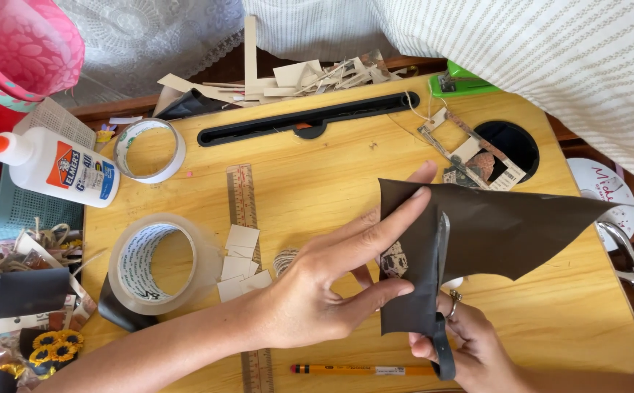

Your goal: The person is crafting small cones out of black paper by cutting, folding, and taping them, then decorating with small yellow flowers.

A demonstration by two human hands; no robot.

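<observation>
Wooden and yellow, the worktop [331, 175] carries craft clutter: a glue bottle [55, 166] lies at nine o'clock, two tape rolls [153, 262] sit beside it, and a ruler [244, 218] runs twelve to six past small card squares [240, 266]. Right of these, the left hand [331, 280] spreads its fingers flat over a dark sheet [492, 233], thumb beneath, apparently steadying it for the cut. The sheet sits at centre-right, raised off the worktop, its long axis running nine to three, tapering to a tip at three o'clock. The right hand [470, 342], at five o'clock, is closed around scissors [441, 291] whose blades point toward twelve, biting into the sheet's lower edge. A pencil [364, 370] lies along the near edge.
</observation>
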